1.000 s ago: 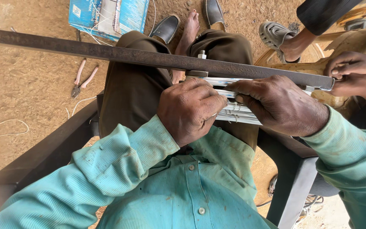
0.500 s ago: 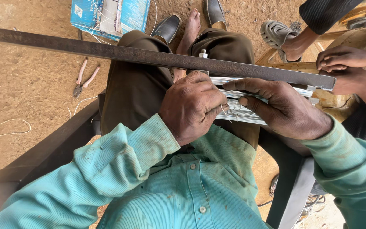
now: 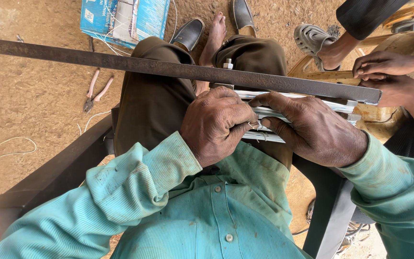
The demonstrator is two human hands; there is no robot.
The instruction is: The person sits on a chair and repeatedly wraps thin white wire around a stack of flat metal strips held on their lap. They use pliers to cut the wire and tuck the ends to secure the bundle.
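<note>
Steel strips gripped in both hands on the lap

Grey metal strips [image 3: 269, 115], thin and flat, lie stacked in a bundle across the person's right thigh, their bright edges showing in layers, with the far end running out under the bar toward the right. The left hand [image 3: 216, 125] curls its fingers [image 3: 238, 120] closed over the near end of the bundle, knuckles up. The right hand [image 3: 315, 128] clamps the stack from the other side, thumb on the lower edge and fingers [image 3: 276, 101] pressed on top. A dark, rusty bar [image 3: 120, 62] crosses the view just above the hands, with a bolt [image 3: 227, 63] standing behind it. Past the knees, on the sandy ground, lie pink-handled pliers [image 3: 94, 93], white wire [image 3: 5, 146] and a blue box [image 3: 120, 19]. At the right edge another person's hands [image 3: 384, 64] rest on a yellowish object.

Compared with half a second ago, both hands sit in much the same grip; the right hand has drawn back slightly along the strips, and the other person's hands have shifted a little.
</note>
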